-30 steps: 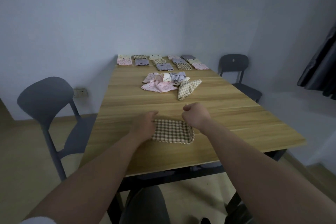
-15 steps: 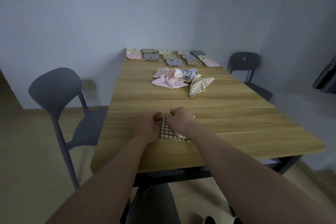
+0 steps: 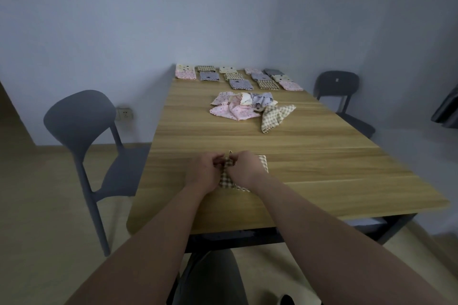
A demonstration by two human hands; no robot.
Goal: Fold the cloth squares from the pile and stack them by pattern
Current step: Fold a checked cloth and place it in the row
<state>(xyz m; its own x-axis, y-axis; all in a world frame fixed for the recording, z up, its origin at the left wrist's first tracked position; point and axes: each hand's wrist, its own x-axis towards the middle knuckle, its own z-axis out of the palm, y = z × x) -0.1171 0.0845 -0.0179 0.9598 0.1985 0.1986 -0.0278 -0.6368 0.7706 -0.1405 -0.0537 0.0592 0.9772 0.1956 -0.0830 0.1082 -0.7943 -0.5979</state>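
A brown checked cloth square (image 3: 263,164) lies partly folded on the near part of the wooden table (image 3: 322,171). My left hand (image 3: 203,171) and my right hand (image 3: 244,168) meet over its far edge, and both pinch the cloth's corners together. Most of the cloth is hidden under my hands. Farther along the table sits the loose pile (image 3: 245,108) of pink, blue and cream squares, with another brown checked square (image 3: 276,117) at its right side. Folded squares (image 3: 238,78) lie in rows by pattern at the far end.
A grey chair (image 3: 84,136) stands at the table's left side and a dark chair (image 3: 337,89) at the far right. A wall socket (image 3: 124,114) is on the back wall. A dark curtain (image 3: 446,106) hangs at the right edge.
My hands came together from the cloth's two far corners to its middle, bringing the corners with them, so the cloth went from spread wide to narrower. The camera view shifted left.
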